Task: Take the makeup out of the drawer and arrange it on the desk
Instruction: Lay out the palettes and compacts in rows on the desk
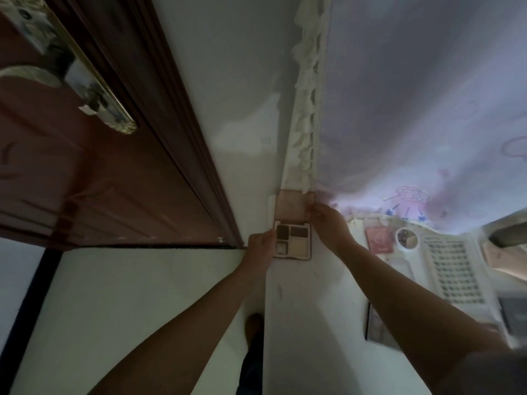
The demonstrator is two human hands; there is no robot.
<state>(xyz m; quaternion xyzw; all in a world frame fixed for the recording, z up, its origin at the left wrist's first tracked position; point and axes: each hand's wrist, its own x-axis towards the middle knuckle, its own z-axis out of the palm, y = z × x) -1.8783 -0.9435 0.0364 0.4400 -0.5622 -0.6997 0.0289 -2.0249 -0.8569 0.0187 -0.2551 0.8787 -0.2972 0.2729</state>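
An open eyeshadow palette (293, 240) with dark and pale pans lies at the far end of the white desk (313, 323), its lid standing up against the wall. My left hand (261, 246) grips the palette's left edge. My right hand (328, 223) pinches the right edge of the raised lid. A pink compact (377, 240) and a small round white pot (407, 238) sit on the desk to the right of the palette. A flat dark palette (379, 329) lies nearer me, partly under my right forearm. No drawer is visible.
A white keyboard (453, 269) lies along the desk's right side. A pale printed curtain (427, 109) hangs behind the desk. A dark brown door (85, 166) with a metal handle stands at left. A foot (253, 326) shows on the floor beside the desk.
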